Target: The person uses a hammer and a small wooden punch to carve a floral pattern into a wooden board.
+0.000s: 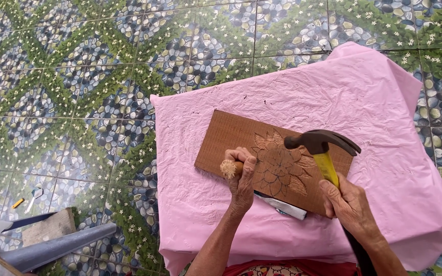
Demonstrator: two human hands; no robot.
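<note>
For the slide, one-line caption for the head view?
Left hand grips a chisel on a flower-carved board; right hand holds a hammer above it.

Soft, even daylight over a sharp overhead view

Only faint shadows fall beneath the hammer (pixel 322 145) and along the pink cloth's (pixel 384 102) left edge; no glare, floor tiles (pixel 78 76) curve slightly toward the frame corners, and focus holds throughout.

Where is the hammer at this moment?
In the head view the hammer is right of centre, held by its yellow handle in the right hand, its dark head above the carved wooden board. The left hand holds a chisel beside it.
</note>
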